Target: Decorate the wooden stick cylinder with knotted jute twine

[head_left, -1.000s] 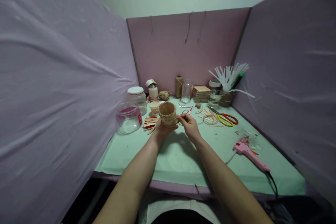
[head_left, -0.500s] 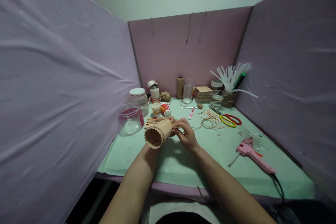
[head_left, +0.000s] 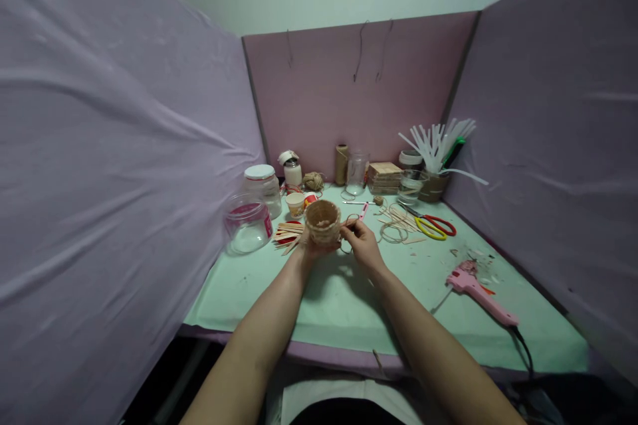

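A small round cup covered in wooden sticks [head_left: 325,234] is held above the table, its open mouth tilted toward me. My left hand [head_left: 315,250] is wrapped under and behind it, with most of the fingers hidden by the cup. At the cup's right side, my right hand [head_left: 359,239] pinches a thin twine [head_left: 347,251], which forms a small loop by the fingertips. Behind the fingers lies a pink and white cutter [head_left: 363,211].
Flat wooden sticks [head_left: 288,234] and clear jars [head_left: 248,229] are on the left. Scissors [head_left: 436,226] and thin sticks with twine [head_left: 395,232] lie to the right, nearer me a pink glue gun [head_left: 483,295]. Glue sticks [head_left: 436,146] stand at the back right.
The cup has turned from lying sideways to nearly upright and moved slightly right. My left hand has turned with it. My right hand has shifted a little right.
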Tool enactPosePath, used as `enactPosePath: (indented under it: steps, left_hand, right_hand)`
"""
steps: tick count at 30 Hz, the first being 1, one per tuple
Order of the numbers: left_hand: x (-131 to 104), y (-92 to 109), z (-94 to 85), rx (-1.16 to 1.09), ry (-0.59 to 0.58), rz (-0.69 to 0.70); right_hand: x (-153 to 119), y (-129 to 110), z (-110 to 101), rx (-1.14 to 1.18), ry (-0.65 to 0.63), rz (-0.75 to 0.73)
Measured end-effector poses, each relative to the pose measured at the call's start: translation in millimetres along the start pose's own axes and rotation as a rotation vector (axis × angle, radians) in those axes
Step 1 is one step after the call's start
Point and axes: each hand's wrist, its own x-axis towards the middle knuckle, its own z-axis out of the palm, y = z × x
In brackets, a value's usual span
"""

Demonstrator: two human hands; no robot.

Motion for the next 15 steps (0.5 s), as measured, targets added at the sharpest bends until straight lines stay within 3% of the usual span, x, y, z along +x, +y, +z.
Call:
enactPosePath:
  steps: [6,15]
  left_hand:
    - [5,-13,11.8,-0.161,0.047,0.019]
    - [10,-16,19.0,-0.174,0.177,0.109]
  right_hand:
    - [8,12,-6,0.1,0.184,0.257]
    - [13,20,-16,0.156,0.357,0.264]
